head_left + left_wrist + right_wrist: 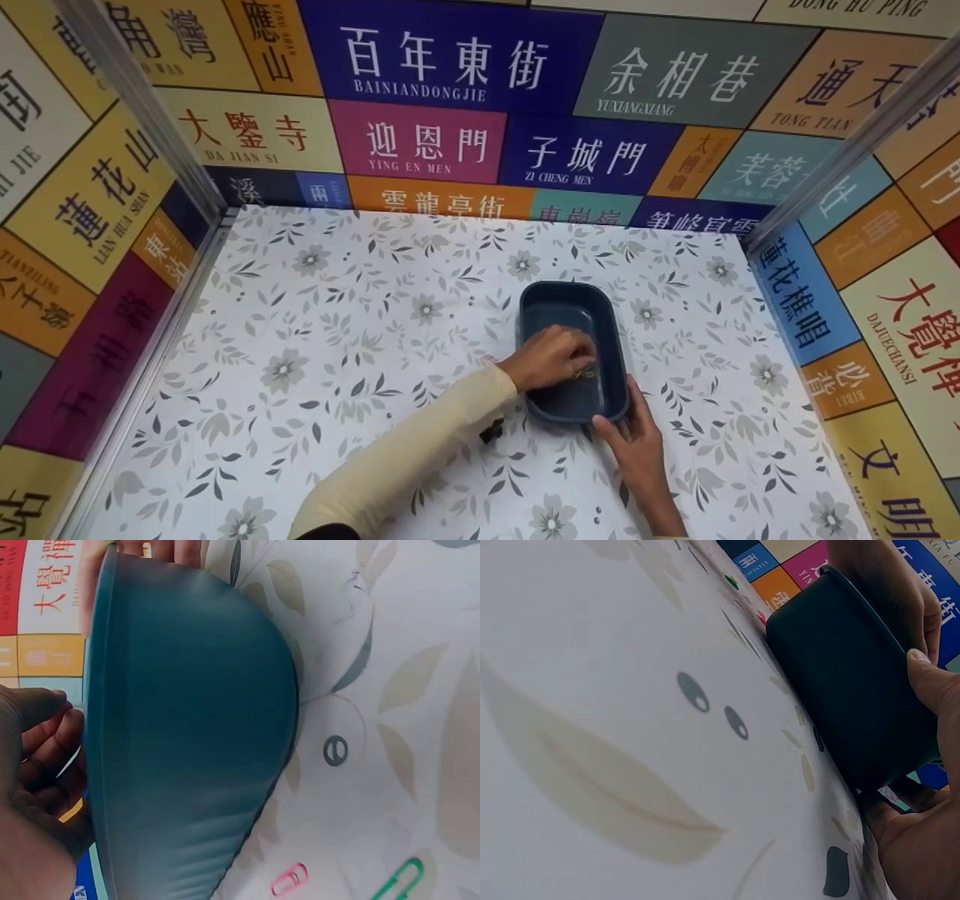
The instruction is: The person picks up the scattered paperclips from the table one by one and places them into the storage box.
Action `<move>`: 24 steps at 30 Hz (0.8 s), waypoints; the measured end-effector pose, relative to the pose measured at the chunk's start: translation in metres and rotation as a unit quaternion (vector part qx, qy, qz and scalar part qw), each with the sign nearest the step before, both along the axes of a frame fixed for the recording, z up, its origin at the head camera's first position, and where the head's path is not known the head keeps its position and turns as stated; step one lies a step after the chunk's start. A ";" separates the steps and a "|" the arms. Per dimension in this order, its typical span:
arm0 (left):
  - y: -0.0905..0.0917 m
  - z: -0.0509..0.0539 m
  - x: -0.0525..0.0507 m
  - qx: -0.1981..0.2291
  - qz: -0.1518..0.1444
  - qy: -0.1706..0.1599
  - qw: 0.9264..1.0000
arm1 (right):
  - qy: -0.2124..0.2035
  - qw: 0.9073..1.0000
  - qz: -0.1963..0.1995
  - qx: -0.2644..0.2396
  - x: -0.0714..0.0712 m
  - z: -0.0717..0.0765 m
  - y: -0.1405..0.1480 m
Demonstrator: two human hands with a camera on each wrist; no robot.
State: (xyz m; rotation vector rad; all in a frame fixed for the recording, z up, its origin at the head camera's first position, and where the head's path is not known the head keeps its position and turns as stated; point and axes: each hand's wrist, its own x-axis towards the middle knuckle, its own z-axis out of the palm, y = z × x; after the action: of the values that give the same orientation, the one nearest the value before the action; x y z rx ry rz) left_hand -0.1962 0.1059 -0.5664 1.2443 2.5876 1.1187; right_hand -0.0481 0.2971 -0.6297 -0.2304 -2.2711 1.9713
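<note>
A dark blue-green rectangular plastic box [571, 296] stands on the flower-patterned tabletop, right of the middle. My left hand [553, 358] reaches over its left wall, fingers bent down inside. A small yellowish thing [586, 372] shows by those fingertips; its kind is unclear. In the left wrist view the thumb and fingers of the left hand [41, 757] curl close together behind the rim, and whether they pinch anything is hidden. My right hand [634, 435] grips the near right corner, thumb at the rim. The right wrist view shows this right hand [922, 832] holding the box [847, 675].
Left of the box, a pink paper clip [289, 880] and a green paper clip [401, 879] lie on the tabletop. Colourful walls with printed signs [431, 142] enclose the back and both sides. A small black object [492, 431] shows below the left forearm.
</note>
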 end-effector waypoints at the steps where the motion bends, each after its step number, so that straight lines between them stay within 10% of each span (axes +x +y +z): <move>1: -0.002 0.000 0.001 0.009 0.003 -0.007 1.000 | 0.001 1.000 0.000 -0.001 0.000 0.000 0.000; 16: -0.030 -0.006 0.015 0.111 0.021 -0.070 0.991 | -0.016 1.000 0.008 0.007 0.000 0.001 0.001; 24: -0.048 -0.017 0.023 0.190 0.052 -0.038 0.980 | -0.046 0.999 0.018 0.012 0.000 0.004 0.002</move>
State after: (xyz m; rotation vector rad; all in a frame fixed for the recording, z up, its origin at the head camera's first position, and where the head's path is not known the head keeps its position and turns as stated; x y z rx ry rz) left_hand -0.1736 0.0575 -0.5832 1.1039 2.4828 1.7078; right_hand -0.0481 0.2996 -0.6259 -0.2849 -2.3709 1.9884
